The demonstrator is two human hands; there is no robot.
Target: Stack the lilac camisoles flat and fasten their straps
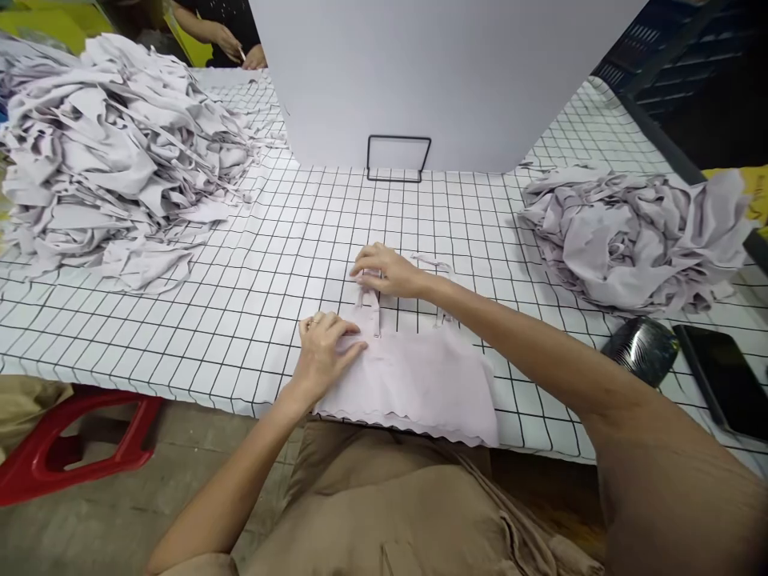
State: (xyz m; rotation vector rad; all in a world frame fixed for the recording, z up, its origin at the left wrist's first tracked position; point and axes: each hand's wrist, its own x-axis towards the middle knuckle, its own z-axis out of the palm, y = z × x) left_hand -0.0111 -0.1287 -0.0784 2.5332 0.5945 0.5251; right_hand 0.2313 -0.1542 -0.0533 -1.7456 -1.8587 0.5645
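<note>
The pale pink garment (426, 376) lies spread on the surface (252, 288) right in front of you, its wavy hem along the near edge and its straps pointing away from you. Your left hand (327, 344), with a ring on one finger, rests on the garment's upper left corner; thumb and forefinger stand a little apart there, and you cannot tell from this view whether they pinch the cloth. Your right hand (390, 270) reaches across to the far end of the left strap (370, 310), its fingers drawn narrow with the strap between them. The right strap (433, 262) lies loose, partly behind your right forearm.

Beyond your hands, a black wire frame (399, 137) stands against a large white panel (468, 88). To your left is a tall heap of pale cloth (120, 160); to your right, a lower bundle of similar cloth (630, 232). Nearer you than that bundle, a dark rounded object (642, 350) sits just beside a black phone (726, 380). A red stool (129, 456) stands below on your left, and past the heap a co-worker's hand (228, 42) holds something small and pale.
</note>
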